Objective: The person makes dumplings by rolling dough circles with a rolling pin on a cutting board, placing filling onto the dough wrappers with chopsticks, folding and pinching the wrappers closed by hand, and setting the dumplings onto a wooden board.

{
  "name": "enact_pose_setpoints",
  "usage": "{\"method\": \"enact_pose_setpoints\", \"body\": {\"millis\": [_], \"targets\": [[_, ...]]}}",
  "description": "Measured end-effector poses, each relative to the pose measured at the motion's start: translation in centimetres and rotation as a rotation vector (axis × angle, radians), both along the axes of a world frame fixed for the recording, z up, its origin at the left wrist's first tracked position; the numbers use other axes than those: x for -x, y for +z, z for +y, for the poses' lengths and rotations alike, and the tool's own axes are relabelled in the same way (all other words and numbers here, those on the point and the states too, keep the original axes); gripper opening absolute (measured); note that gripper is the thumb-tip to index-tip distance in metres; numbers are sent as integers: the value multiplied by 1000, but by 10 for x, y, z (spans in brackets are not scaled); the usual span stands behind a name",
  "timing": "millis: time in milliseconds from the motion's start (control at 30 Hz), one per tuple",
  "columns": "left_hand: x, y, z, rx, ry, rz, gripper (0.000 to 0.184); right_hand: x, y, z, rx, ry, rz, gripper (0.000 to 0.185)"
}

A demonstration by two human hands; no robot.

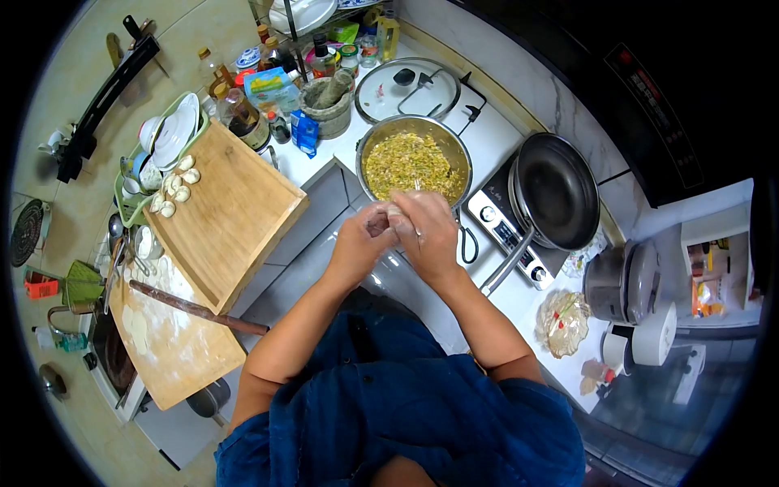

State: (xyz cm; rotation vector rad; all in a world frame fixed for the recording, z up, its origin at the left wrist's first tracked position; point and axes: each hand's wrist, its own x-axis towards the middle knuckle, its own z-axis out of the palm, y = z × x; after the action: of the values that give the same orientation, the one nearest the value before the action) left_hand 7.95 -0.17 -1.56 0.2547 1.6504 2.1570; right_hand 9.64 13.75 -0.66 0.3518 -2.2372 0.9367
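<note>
My left hand (pixel 363 242) and my right hand (pixel 426 235) meet in front of me, fingers curled and pressed together. Between the fingertips a small pale bit of a dumpling (pixel 394 210) shows; the rest of it is hidden. Flour whitens the fingers. Just beyond them stands a steel bowl (pixel 364 174) of yellow-green chopped filling (pixel 410 162). A thin shiny thing, perhaps a utensil handle, shows by my right fingers. To the left, several white dumplings (pixel 174 188) sit at the far corner of a wooden board (pixel 223 215).
A floured board (pixel 182 357) with a rolling pin (pixel 195 307) lies at left. A frying pan (pixel 558 191) rests on the induction cooker (pixel 507 227) at right. Behind are a glass lid (pixel 389 93), a stone mortar (pixel 329 118) and several bottles. A plastic-wrapped bundle (pixel 562 325) lies right.
</note>
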Motion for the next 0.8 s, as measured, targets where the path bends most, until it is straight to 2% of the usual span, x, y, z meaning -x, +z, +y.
{"method": "enact_pose_setpoints", "body": {"millis": [100,167,267,367,600,700,767,800], "targets": [[0,2,0,7,156,-55,27,-8,12,-4,176,-79,-112,25],[-1,4,-2,-131,195,-106,26,-17,14,-3,371,-62,-272,23],[-9,7,-4,-209,221,-136,25,-23,2,3,395,47,-415,19],[-20,8,-5,-183,216,-145,25,-29,2,2,469,61,-423,15],[-44,9,-17,-115,299,-196,17,-41,2,-5,308,197,-234,19],[-53,0,-28,242,332,42,17,-42,-5,-12,213,317,-184,23],[-57,-1,-38,510,358,407,18,-39,-2,-20,222,389,-226,24],[-61,-1,-44,645,363,583,19,-41,1,-23,244,398,-395,29]]}}
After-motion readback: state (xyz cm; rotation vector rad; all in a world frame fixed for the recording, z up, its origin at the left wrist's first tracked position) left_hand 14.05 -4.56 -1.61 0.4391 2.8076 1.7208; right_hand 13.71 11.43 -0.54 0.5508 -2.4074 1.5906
